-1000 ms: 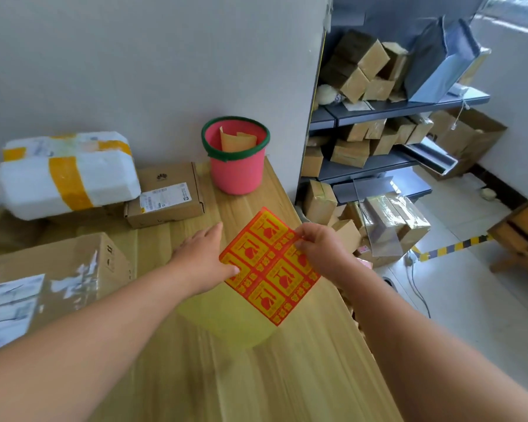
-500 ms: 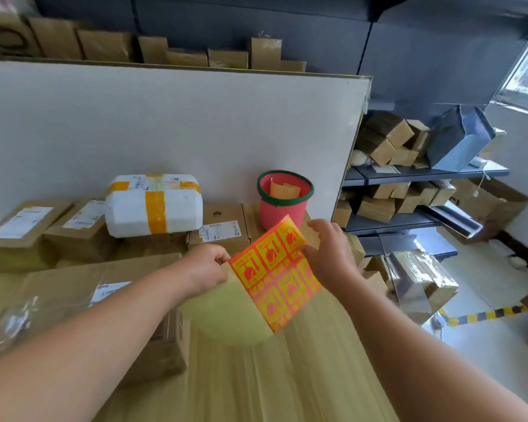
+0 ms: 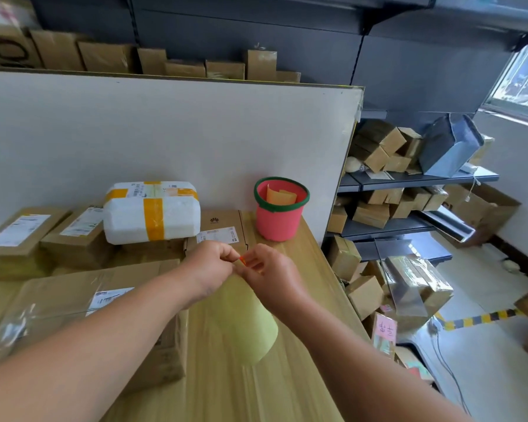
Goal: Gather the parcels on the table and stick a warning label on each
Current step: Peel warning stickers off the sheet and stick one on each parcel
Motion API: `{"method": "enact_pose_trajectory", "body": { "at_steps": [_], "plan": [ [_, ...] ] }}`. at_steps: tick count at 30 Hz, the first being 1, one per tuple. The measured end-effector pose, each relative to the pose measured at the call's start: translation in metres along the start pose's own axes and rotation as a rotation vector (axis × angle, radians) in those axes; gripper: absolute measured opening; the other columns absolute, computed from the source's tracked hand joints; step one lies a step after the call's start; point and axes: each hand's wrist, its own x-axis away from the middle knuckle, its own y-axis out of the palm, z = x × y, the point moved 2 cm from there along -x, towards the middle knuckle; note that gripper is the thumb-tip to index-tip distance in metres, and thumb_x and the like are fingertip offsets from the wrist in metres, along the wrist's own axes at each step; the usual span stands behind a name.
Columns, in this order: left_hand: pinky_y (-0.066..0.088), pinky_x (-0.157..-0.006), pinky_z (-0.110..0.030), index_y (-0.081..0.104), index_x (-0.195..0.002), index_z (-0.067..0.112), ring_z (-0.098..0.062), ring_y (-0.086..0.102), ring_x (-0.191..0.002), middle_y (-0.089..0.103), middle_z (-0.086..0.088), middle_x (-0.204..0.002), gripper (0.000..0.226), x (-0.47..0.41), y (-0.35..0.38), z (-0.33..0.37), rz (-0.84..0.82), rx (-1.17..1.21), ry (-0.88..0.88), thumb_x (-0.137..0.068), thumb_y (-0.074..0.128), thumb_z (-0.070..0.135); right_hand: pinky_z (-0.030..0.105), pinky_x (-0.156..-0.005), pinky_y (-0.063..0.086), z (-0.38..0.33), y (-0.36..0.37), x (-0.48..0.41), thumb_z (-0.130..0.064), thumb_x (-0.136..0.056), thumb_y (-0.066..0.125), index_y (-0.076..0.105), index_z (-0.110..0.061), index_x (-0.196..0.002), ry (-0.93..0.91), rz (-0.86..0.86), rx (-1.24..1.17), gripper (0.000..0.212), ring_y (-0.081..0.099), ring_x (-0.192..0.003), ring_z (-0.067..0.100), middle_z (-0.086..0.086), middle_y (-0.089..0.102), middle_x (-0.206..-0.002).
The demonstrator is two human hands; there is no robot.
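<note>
Both hands meet over the wooden table (image 3: 290, 391) and pinch the top edge of a label sheet (image 3: 244, 318). Its pale yellow backing faces me and hangs down curled; only a sliver of orange print shows between the fingers. My left hand (image 3: 209, 269) grips from the left, my right hand (image 3: 272, 277) from the right. Parcels lie behind: a white foam parcel (image 3: 151, 211) with yellow tape, a flat brown box (image 3: 223, 226) with a white shipping label, two cardboard boxes (image 3: 46, 236) at the left, and a large film-wrapped carton (image 3: 83, 303) under my left forearm.
A pink bucket (image 3: 279, 213) with a green rim stands at the table's back right, against a white partition (image 3: 165, 132). Right of the table edge, shelves (image 3: 409, 178) and the floor hold several loose cartons. Yellow-black tape (image 3: 482, 318) marks the floor.
The camera view has tilted upward. The label sheet has turned so its orange printed face is hidden and the yellow back shows. Both hands have come together at its top edge.
</note>
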Motion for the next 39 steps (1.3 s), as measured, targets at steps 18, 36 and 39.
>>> {"method": "enact_pose_trajectory", "body": {
  "at_steps": [18, 36, 39],
  "plan": [
    [0.043, -0.059, -0.023, 0.064, -0.074, 0.027, -0.012, 0.055, -0.067, 0.061, 0.005, -0.072, 0.02, -0.019, 0.036, -0.011, 0.034, -0.058, 0.039, -0.08, 0.067, 0.008, 0.021, -0.05, 0.031, 0.043, -0.009, -0.007, -0.019, -0.09, 0.054, 0.052, -0.034, -0.062, 0.117, -0.097, -0.135, 0.032, 0.043, -0.05, -0.003, -0.016, 0.052, -0.052],
    [0.041, -0.059, -0.027, 0.059, -0.08, 0.014, -0.022, 0.05, -0.073, 0.058, -0.007, -0.087, 0.02, -0.035, 0.058, -0.087, 0.274, 0.03, -0.523, -0.084, 0.046, 0.0, 0.025, -0.046, 0.043, 0.1, -0.017, -0.032, -0.009, -0.093, 0.043, 0.056, -0.016, -0.081, 0.545, 0.146, -0.418, 0.02, 0.054, -0.045, 0.005, -0.001, 0.057, -0.063],
    [0.042, -0.068, -0.032, 0.061, -0.095, 0.012, -0.027, 0.05, -0.083, 0.055, -0.008, -0.094, 0.022, -0.033, 0.06, -0.102, 0.293, 0.021, -0.626, -0.088, 0.043, 0.001, 0.032, -0.06, 0.049, 0.101, -0.019, -0.034, -0.012, -0.095, 0.043, 0.055, -0.018, -0.083, 0.543, 0.215, -0.438, 0.018, 0.058, -0.053, 0.007, 0.002, 0.06, -0.066]
  ]
}}
